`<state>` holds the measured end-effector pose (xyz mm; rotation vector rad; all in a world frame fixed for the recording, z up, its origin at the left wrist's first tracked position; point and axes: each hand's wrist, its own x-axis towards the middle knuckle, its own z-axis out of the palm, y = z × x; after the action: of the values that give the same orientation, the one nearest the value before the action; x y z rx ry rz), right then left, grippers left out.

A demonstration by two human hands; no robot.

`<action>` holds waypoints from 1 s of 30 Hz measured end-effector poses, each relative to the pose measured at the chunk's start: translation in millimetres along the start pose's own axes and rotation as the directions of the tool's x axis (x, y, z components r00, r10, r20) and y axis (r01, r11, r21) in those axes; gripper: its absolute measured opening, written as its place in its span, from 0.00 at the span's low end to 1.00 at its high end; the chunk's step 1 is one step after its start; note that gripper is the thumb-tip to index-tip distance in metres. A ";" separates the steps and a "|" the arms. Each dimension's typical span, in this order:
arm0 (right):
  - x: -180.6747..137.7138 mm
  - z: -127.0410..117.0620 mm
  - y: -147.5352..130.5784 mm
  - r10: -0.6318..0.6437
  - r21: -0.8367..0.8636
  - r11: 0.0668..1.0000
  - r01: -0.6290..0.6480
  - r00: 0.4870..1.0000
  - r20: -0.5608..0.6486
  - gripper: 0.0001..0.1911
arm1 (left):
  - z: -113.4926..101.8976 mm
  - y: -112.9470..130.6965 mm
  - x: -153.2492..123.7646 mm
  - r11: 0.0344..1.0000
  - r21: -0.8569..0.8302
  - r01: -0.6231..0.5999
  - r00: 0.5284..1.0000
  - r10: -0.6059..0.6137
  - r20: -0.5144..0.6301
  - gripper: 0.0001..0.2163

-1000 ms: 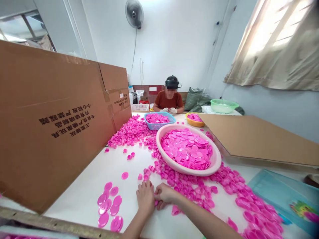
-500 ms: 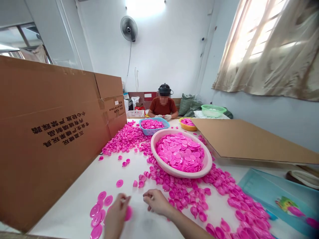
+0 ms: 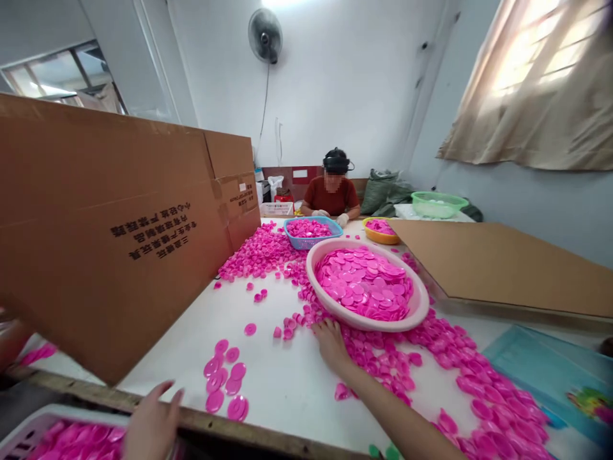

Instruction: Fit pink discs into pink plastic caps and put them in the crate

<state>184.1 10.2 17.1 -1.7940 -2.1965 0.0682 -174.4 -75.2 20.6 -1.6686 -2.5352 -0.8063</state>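
Observation:
My right hand (image 3: 330, 345) lies palm down on the white table (image 3: 158, 358), its fingers touching loose magenta plastic caps (image 3: 373, 361) just below the rim of a pale pink basin (image 3: 368, 324). That basin is heaped with flat magenta discs (image 3: 364, 284). My left hand (image 3: 153, 425) hangs past the near table edge with its fingers apart and nothing visible in them, above a white crate (image 3: 57, 418) of magenta pieces. Several flat discs (image 3: 223, 377) lie in a loose group to the right of my left hand.
A tall cardboard sheet (image 3: 110, 243) stands along the left side, and a flat one (image 3: 498, 268) lies at right. A seated co-worker (image 3: 332, 195) faces me beyond a blue basket (image 3: 311, 233) and yellow bowl (image 3: 380, 231). A teal plastic sheet (image 3: 546, 383) lies at the right.
My left hand has moved left and down past the table edge, and no disc shows in it now. My right hand has moved forward to the caps beside the basin.

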 end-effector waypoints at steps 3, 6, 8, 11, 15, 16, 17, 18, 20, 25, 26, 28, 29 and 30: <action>-7.1 -10.0 -12.2 -0.031 0.073 0.997 0.032 0.999 -0.019 0.31 | 35.2 44.6 13.1 0.977 -0.029 -0.213 0.966 0.215 0.146 0.17; -22.2 -12.0 -24.7 -0.010 0.250 0.968 0.001 0.999 0.038 0.25 | 69.9 95.9 24.7 0.967 0.072 -0.246 0.946 0.224 0.233 0.19; -35.1 -7.5 -32.1 0.016 0.420 0.907 -0.041 0.998 0.064 0.18 | 84.8 118.0 24.7 0.960 0.114 -0.255 0.932 0.214 0.291 0.18; -53.9 4.8 -42.0 0.079 0.618 0.778 -0.113 0.994 0.081 0.11 | 93.1 129.0 15.5 0.938 0.093 -0.333 0.896 0.284 0.342 0.17; -67.6 20.2 -49.4 0.141 0.687 0.716 -0.124 0.990 0.032 0.11 | 88.7 129.4 5.6 0.907 0.120 -0.404 0.862 0.334 0.381 0.18; -68.2 22.8 -49.3 0.134 0.678 0.728 -0.100 0.991 0.003 0.12 | 86.4 130.1 4.9 0.905 0.131 -0.405 0.859 0.328 0.393 0.18; -68.0 24.8 -48.2 0.126 0.663 0.744 -0.079 0.992 -0.023 0.12 | 83.6 131.4 4.5 0.910 0.125 -0.396 0.857 0.318 0.406 0.17; -67.2 26.2 -46.3 0.124 0.647 0.760 -0.070 0.991 -0.039 0.13 | 80.2 133.0 3.9 0.924 0.100 -0.368 0.858 0.297 0.419 0.16; -65.7 27.1 -41.0 0.136 0.615 0.784 -0.083 0.990 -0.040 0.13 | 71.9 137.3 0.7 0.961 -0.021 -0.277 0.868 0.259 0.424 0.13; -63.5 20.6 -28.1 0.163 0.627 0.771 -0.110 0.986 -0.028 0.14 | 57.4 153.8 -24.4 0.892 -0.427 -0.151 0.876 0.321 0.360 0.13; -61.8 18.6 -26.8 0.184 0.654 0.748 -0.115 0.982 -0.038 0.15 | 58.0 157.7 -30.4 0.866 -0.478 -0.145 0.870 0.342 0.356 0.13; -56.7 15.1 -26.1 0.225 0.734 0.661 -0.154 0.974 0.003 0.17 | 61.6 165.0 -40.9 0.826 -0.551 -0.121 0.858 0.366 0.360 0.13; -53.8 13.9 -26.8 0.226 0.773 0.607 -0.187 0.972 0.058 0.18 | 63.5 167.9 -44.9 0.815 -0.571 -0.096 0.852 0.364 0.376 0.13; -51.2 13.2 -28.2 0.212 0.801 0.555 -0.223 0.970 0.123 0.18 | 64.9 170.2 -48.2 0.808 -0.585 -0.067 0.845 0.358 0.397 0.13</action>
<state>162.7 -43.3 0.6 -1.4505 -1.4795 0.9865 10.3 -37.9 21.6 -2.6002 -2.4356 -1.3402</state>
